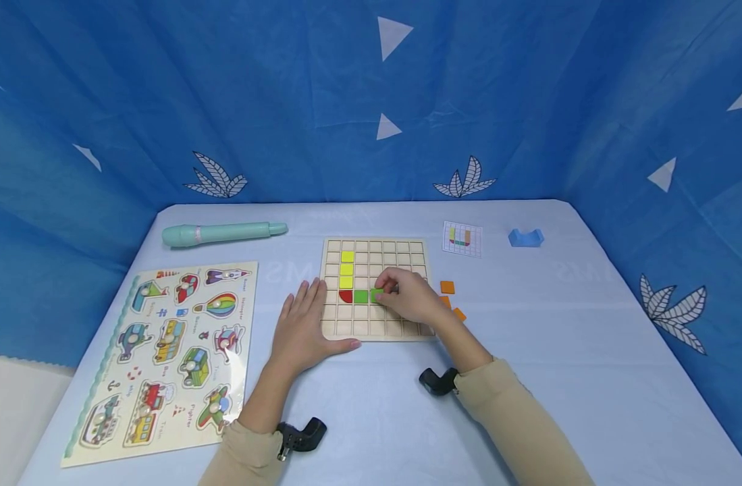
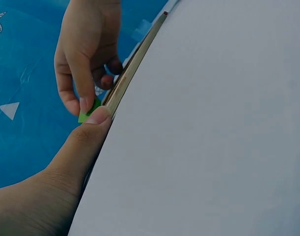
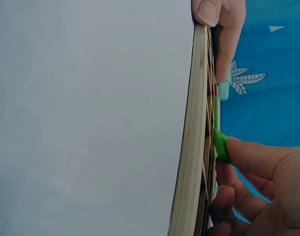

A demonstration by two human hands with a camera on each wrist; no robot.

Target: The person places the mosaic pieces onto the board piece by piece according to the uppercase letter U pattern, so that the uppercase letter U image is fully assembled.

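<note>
A wooden grid board (image 1: 371,324) lies on the table. My right hand (image 1: 409,295) pinches a green square tile (image 3: 222,146) between thumb and fingers, tilted over a cell right of another green tile (image 1: 361,297). Left of that sit a red quarter-round tile (image 1: 346,296) and a column of yellow tiles (image 1: 347,269). My left hand (image 1: 304,329) rests at the board's left side with fingers spread; its thumb (image 2: 98,115) touches the near edge. Several orange tiles (image 1: 447,287) lie right of the board, partly hidden by my right arm.
A small pattern card (image 1: 462,239) and a blue block with a curved notch (image 1: 526,237) lie at the back right. Behind on the left is a mint-green microphone-shaped stick (image 1: 225,233). A vehicle picture puzzle board (image 1: 182,324) covers the left side, beside my left forearm.
</note>
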